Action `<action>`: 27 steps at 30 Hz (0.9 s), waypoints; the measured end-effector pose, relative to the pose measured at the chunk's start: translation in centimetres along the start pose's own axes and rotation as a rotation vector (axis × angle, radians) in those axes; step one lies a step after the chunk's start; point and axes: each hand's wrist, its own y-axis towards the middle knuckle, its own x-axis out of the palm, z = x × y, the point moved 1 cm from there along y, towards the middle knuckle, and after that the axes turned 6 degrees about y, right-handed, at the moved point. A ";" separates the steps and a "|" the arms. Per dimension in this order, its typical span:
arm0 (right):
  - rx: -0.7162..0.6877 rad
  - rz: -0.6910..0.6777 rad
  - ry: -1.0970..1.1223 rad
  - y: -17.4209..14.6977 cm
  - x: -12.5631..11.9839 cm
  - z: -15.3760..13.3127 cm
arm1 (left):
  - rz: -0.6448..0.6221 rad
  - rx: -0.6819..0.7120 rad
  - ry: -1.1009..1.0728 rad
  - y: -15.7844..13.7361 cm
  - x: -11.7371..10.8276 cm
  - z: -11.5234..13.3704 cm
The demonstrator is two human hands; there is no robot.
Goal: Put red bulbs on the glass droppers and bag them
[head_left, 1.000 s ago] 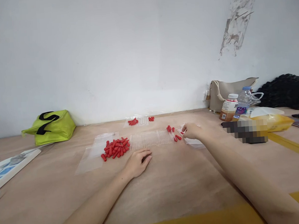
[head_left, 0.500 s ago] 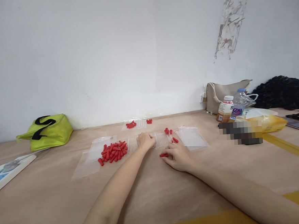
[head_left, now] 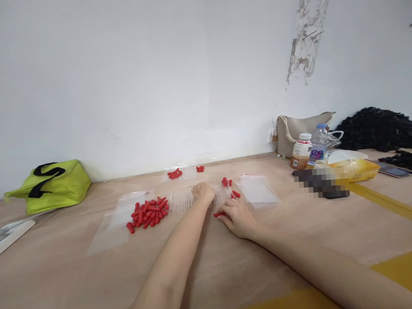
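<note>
My left hand rests with curled fingers on a row of clear glass tubes laid side by side on the brown surface. My right hand lies flat just in front of the row, its fingertips touching one red rubber cap. A heap of red caps sits on a clear plastic bag left of the tubes. A few capped pieces lie at the row's right end, beside empty clear bags.
A lime green bag sits by the wall at left. More red caps on plastic lie farther back. At right stand a beige bag, two bottles, a yellow packet, a phone and a black pile.
My left hand reached forward onto the row of tubes. My right hand came back from the bags at the right and set down by a red cap. The view shifted left.
</note>
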 end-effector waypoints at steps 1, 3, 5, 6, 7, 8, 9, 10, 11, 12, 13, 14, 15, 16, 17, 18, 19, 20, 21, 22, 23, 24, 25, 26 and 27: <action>0.007 -0.002 -0.011 0.0 0.0 0.0 | -0.009 0.002 -0.006 0.0 -0.1 0.1; 0.002 -0.006 -0.025 0.0 -0.1 0.0 | -0.018 0.014 -0.029 0.0 -0.3 0.2; -0.008 -0.006 -0.027 -0.1 -0.1 -0.1 | -0.015 0.043 -0.068 0.0 -0.8 -0.1; -0.008 -0.002 -0.021 -0.1 -0.2 -0.1 | -0.009 0.066 -0.091 0.0 -1.2 -0.4; -0.005 0.003 -0.011 -0.1 -0.2 -0.1 | -0.002 0.096 -0.116 -0.2 -1.5 -0.9; 0.001 0.013 0.005 -0.2 -0.3 -0.1 | 0.010 0.132 -0.142 -0.5 -2.0 -1.5; 0.011 0.026 0.029 -0.2 -0.3 -0.1 | 0.024 0.177 -0.168 -0.9 -2.4 -2.4; 0.022 0.040 0.064 -0.2 -0.3 0.0 | 0.040 0.224 -0.193 -1.6 -2.8 -3.3; 0.035 0.053 0.108 -0.1 -0.4 0.1 | 0.056 0.274 -0.220 -2.3 -3.2 -4.5; 0.047 0.063 0.159 -0.1 -0.4 0.1 | 0.063 0.327 -0.245 -3.2 -3.5 -5.7; 0.055 0.070 0.212 0.0 -0.5 0.2 | 0.062 0.381 -0.264 -4.2 -3.7 -7.0; 0.060 0.073 0.260 0.1 -0.5 0.3 | 0.054 0.429 -0.273 -5.3 -3.9 -8.3; 0.058 0.073 0.297 0.3 -0.6 0.3 | 0.056 0.486 -0.285 -6.2 -3.9 -9.5; 0.049 0.071 0.322 0.5 -0.6 0.3 | 0.068 0.593 -0.301 -7.2 -3.9 -10.5; 0.032 0.064 0.337 0.8 -0.6 0.1 | 0.070 0.655 -0.306 -7.9 -3.7 -11.4; 0.010 0.051 0.348 1.1 -0.5 0.0 | 0.080 0.678 -0.311 -8.5 -3.5 -12.1; -0.012 0.033 0.359 1.4 -0.4 -0.3 | 0.083 0.693 -0.320 -8.9 -3.2 -12.7; -0.028 0.013 0.371 1.8 -0.2 -0.5 | 0.088 0.692 -0.329 -9.2 -2.9 -13.0; -0.033 -0.001 0.383 2.1 0.0 -0.8 | 0.095 0.689 -0.341 -9.4 -2.6 -13.2; -0.027 -0.004 0.395 2.4 0.3 -1.0 | 0.103 0.690 -0.355 -9.5 -2.3 -13.3; -0.016 0.004 0.407 2.6 0.6 -1.2 | 0.114 0.695 -0.368 -9.5 -2.1 -13.3; -0.004 0.018 0.417 2.8 0.8 -1.4 | 0.128 0.703 -0.381 -9.5 -1.9 -13.2; 0.003 0.029 0.425 2.8 1.1 -1.6 | 0.143 0.710 -0.391 -9.5 -1.7 -13.1; 0.007 0.035 0.432 2.8 1.3 -1.7 | 0.155 0.717 -0.399 -9.5 -1.7 -13.1; 0.006 0.034 0.440 2.7 1.4 -1.7 | 0.164 0.724 -0.402 -9.6 -1.6 -13.1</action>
